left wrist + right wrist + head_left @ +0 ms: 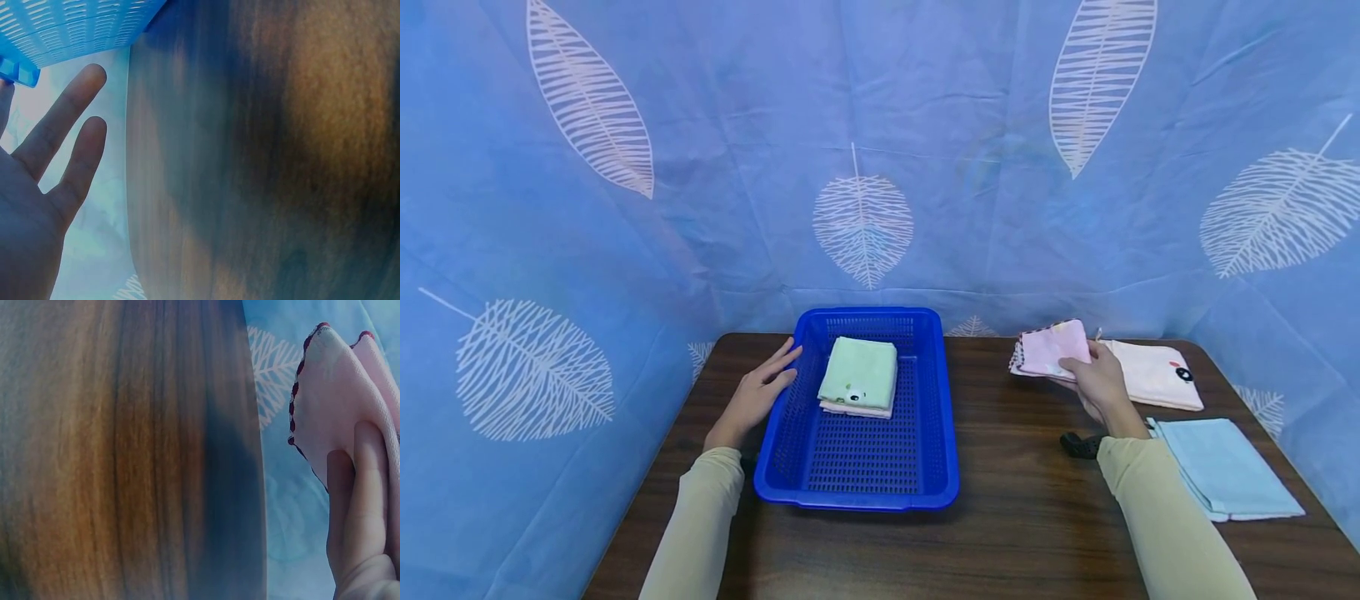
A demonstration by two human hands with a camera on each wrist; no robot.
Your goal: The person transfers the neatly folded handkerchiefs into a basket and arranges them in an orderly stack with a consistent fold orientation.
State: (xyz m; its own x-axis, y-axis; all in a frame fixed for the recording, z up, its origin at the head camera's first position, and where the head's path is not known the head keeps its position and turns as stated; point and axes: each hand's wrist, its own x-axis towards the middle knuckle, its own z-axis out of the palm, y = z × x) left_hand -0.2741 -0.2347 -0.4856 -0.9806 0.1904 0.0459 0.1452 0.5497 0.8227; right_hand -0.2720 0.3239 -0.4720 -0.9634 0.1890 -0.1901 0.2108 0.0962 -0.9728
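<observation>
My right hand (1103, 383) grips a folded pink towel (1051, 347) with a dark red stitched edge, thumb on top and fingers beneath. In the right wrist view the fingers press against the underside of the pink towel (337, 394), which is raised above the tabletop. My left hand (758, 398) rests at the left rim of a blue plastic basket (951, 433), fingers spread and fairly straight. Inside the basket, toward its back, lies a folded green towel (859, 371) with a small animal face, stacked over a pale pink one (857, 410).
A folded pale pink towel (1150, 375) with a black-and-red motif lies at the back right of the brown wooden table (1022, 517). Nearer the right edge is a folded light blue towel (1228, 467). A blue leaf-print curtain (955, 225) hangs behind the table.
</observation>
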